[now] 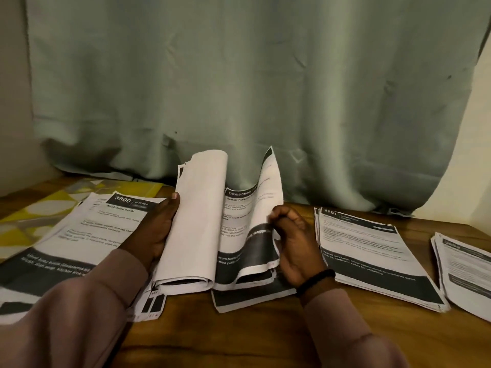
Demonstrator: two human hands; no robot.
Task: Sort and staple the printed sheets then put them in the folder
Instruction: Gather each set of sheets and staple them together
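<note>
A: Hands? 
B: A turned-back wad of blank-backed pages [196,224] is gripped by the left hand [156,229], thumb on top. A curling printed sheet [255,221] is pinched by the right hand [292,245], fingers curled.

A: Obscured? 
B: The print is blurred; the sheet count possibly cannot be made out.

A: Location? 
B: The open stack lies between both hands on the table [239,335]; another pile [372,251] lies just right.
</note>
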